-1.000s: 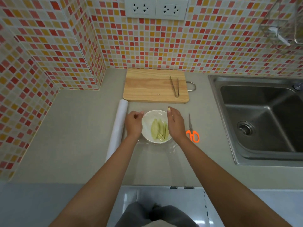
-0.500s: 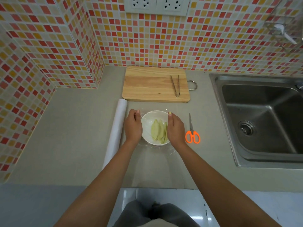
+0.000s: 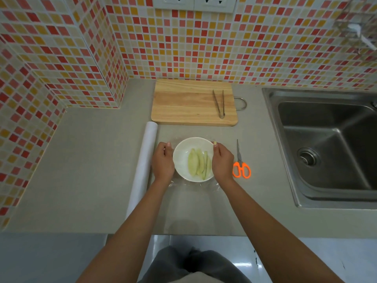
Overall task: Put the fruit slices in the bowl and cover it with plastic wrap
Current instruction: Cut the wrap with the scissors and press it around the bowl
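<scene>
A home kitchen, judging by the mosaic-tiled wall (image 3: pixel 183 48) in red, orange and cream, a steel sink (image 3: pixel 326 148) sunk into the grey counter (image 3: pixel 81 160), wall sockets (image 3: pixel 193 4) (partly cropped), and a wooden cutting board (image 3: pixel 183 105) holding tongs (image 3: pixel 219 104).

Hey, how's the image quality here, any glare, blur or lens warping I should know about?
Head view: wide-angle warping bends the mosaic tile wall and the stainless steel sink near the edges; soft even light, faint shadows under both arms; the clear plastic wrap over the round white bowl shows only as faint sheen; the wall rack at top right is blurred; the centre is sharp.
</scene>
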### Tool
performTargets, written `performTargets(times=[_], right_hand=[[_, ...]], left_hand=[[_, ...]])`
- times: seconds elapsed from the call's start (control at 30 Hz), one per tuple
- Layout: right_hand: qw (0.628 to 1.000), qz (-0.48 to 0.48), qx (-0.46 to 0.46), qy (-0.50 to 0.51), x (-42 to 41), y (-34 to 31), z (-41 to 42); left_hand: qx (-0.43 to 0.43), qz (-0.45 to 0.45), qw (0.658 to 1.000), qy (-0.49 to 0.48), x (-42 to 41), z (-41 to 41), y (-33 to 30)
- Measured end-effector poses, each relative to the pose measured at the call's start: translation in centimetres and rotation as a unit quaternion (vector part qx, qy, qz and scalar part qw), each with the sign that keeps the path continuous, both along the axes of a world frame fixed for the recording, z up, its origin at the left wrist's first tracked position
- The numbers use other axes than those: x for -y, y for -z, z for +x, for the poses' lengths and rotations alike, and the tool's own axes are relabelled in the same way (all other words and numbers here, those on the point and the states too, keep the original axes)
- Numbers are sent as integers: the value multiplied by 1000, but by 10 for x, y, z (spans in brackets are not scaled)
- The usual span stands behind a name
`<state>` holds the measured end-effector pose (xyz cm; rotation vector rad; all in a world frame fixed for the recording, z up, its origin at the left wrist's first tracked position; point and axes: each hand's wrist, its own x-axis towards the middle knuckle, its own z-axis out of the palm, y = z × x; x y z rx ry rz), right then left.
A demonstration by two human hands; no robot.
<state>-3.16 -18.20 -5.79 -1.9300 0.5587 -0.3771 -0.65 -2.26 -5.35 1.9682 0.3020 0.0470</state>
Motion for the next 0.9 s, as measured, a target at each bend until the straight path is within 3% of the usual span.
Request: performTargets(times=[0.27, 0.57, 0.7, 0.9], right_hand=[[990, 137, 6, 14, 2, 2, -1], [957, 284, -30, 50, 7, 2, -1], [955, 289, -31, 55, 7, -1, -2], [962, 266, -26, 60, 2, -6, -4]], left_hand=[[-34, -141, 989, -15, 8, 7, 14], [-92, -229, 966, -80, 18, 6, 20], [-37, -177, 982, -62, 16, 9, 16], [-33, -157, 986, -43, 16, 4, 15]])
